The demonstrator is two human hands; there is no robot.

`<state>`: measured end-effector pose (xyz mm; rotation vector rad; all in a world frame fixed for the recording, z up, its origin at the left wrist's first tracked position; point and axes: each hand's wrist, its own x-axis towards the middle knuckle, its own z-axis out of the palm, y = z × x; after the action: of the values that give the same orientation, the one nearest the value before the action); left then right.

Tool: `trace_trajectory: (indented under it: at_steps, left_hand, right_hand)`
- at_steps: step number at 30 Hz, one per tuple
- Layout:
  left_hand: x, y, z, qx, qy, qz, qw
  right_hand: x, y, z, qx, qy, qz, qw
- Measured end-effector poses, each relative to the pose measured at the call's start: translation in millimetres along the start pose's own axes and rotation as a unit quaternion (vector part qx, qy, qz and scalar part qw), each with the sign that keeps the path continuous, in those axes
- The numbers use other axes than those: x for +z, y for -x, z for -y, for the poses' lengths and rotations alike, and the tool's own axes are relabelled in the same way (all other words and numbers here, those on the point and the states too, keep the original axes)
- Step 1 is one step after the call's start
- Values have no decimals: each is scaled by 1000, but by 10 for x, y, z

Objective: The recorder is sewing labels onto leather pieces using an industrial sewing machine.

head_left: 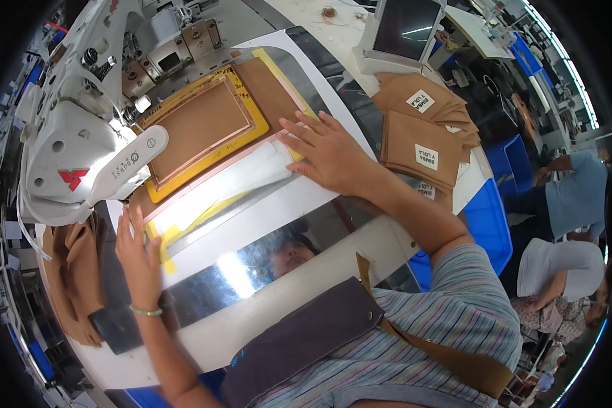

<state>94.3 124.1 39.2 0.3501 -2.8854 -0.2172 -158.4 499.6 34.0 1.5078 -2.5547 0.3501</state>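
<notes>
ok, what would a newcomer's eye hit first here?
Probably the bright yellow rectangular frame, left of centre, beside the bulky white machine head. The bare left hand is below the frame's lower-left corner, the bare right hand to its right. Then come flat brown pieces with white labels, upper right.

Frame (260,124) shows yellow, copper-pink inside. Panel (197,129) within: plain brown. Stacked pieces (409,138): brown, white labels (426,157). Machine (58,160) white, emblem (73,179) red. Shirt (449,306): blue-grey, multicoloured stripes.
</notes>
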Motion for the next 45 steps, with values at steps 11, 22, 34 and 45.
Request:
trace_trajectory:
  at_steps: [11, 22, 34, 45]
  left_hand:
    - [47, -26, 150, 60, 11, -33, 998]
    - [95, -31, 288, 96, 10, -23, 995]
    - [-263, -93, 348, 73, 72, -9, 995]
    - [242, -909, 479, 65, 95, -1, 993]
  right_hand:
    - [41, -24, 6, -11, 31, -10, 999]
    - [-1283, 1132, -837, 271, 73, -6, 960]
    - [-1370, 225, -787, 99, -181, -79, 975]
    - [373, -2119, 397, -150, 35, -63, 986]
